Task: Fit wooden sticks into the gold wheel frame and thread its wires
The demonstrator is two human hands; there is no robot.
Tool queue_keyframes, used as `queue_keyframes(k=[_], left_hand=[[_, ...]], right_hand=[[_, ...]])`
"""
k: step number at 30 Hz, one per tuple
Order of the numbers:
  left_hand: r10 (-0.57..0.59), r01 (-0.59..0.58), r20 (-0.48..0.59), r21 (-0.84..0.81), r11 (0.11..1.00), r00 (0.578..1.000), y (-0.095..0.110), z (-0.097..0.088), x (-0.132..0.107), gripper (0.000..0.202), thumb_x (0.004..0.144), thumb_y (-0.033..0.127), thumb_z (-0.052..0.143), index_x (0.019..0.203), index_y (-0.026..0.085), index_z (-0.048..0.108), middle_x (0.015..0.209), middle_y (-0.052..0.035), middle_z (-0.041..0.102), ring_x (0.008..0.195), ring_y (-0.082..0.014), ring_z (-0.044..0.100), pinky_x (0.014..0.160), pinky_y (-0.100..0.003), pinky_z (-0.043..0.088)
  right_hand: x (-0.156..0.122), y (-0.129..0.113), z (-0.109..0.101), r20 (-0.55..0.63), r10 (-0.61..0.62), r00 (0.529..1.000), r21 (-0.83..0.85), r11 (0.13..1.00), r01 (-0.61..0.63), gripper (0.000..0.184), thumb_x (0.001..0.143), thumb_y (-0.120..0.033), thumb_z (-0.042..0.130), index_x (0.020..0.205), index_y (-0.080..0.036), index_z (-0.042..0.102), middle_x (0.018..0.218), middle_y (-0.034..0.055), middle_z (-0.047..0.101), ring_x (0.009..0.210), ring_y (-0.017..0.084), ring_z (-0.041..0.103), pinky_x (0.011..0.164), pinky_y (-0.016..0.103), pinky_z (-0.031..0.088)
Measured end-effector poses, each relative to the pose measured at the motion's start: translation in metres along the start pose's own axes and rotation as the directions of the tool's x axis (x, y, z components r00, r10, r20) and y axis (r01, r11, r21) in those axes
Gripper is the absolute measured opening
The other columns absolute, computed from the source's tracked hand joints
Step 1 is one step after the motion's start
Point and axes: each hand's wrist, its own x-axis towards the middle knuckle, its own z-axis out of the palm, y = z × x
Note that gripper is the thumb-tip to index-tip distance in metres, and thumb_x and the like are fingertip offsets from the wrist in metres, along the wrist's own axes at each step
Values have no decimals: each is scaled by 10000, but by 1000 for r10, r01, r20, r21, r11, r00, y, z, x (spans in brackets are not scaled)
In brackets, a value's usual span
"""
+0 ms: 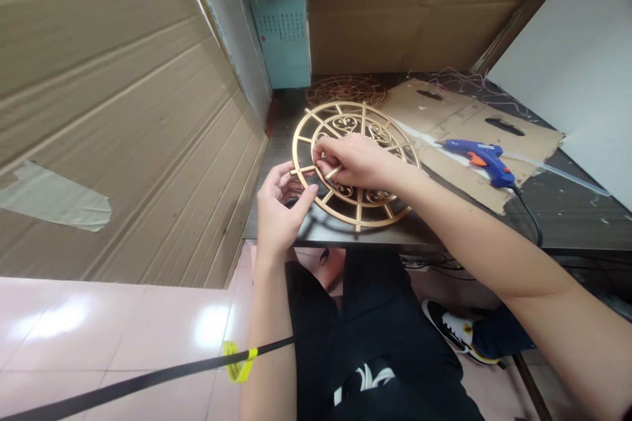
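A round gold lattice disc with scrollwork lies on the dark table near its front left corner. My right hand rests over the disc's left part, fingers pinched on a thin gold stick. My left hand is at the disc's left rim, thumb and fingers curled around the rim and a protruding spoke.
A blue and orange glue gun lies on flattened cardboard to the right, its cable running off the front edge. Another lattice disc lies behind. Cardboard sheets stand at left and back. A white board leans at right.
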Motion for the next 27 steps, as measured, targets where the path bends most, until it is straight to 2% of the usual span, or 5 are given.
queue_keyframes(k=[8,27], left_hand=[[4,-4,-8,-29,1000,1000,-2,-1,1,475,822,309,869,1234,199,660,1171,-110,792,919,-204,750,868,-359,598],[-18,18,-14,-39,999,1000,0,1,1,456,817,268,864,1218,188,661,1159,-94,802,894,-174,754,796,-298,587]], right_hand=[[-1,2,4,-50,-12,999,59,998,15,101,918,-161,577,999,-183,636,619,-44,536,588,131,421,652,272,308],[-1,1,3,5,-5,1000,75,997,4,158,869,-116,592,1015,-173,607,645,-45,540,611,129,421,672,268,303]])
